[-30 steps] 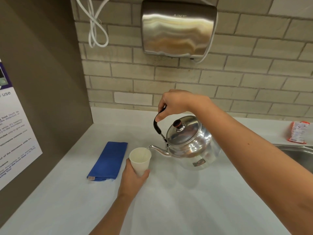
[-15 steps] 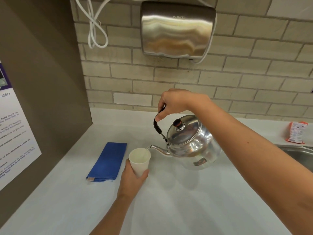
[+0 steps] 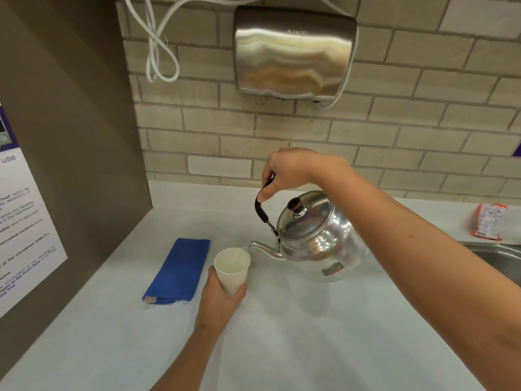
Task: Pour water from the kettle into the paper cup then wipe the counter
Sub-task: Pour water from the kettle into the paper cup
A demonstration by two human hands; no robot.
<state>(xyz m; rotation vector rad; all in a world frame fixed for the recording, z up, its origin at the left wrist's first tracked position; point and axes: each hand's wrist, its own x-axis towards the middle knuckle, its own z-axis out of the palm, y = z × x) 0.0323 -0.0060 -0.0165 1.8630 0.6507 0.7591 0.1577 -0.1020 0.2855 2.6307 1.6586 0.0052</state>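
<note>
My right hand [image 3: 293, 170] grips the black handle of a shiny steel kettle [image 3: 318, 241] and holds it tilted to the left above the white counter [image 3: 296, 334]. Its spout tip sits right over the rim of a white paper cup [image 3: 232, 268], and a thin stream of water runs into the cup. My left hand [image 3: 220, 300] is wrapped around the lower part of the cup from the front. A folded blue cloth [image 3: 177, 270] lies flat on the counter just left of the cup.
A brown panel with a printed notice [image 3: 25, 232] walls off the left side. A steel hand dryer [image 3: 293, 52] and a looped white cable hang on the brick wall behind. A sink edge [image 3: 496, 258] and a red-and-white packet [image 3: 487, 221] are at the right.
The kettle has tipped slightly further, bringing the spout over the cup's rim, and water now runs. Both hands keep their grips in nearly the same places.
</note>
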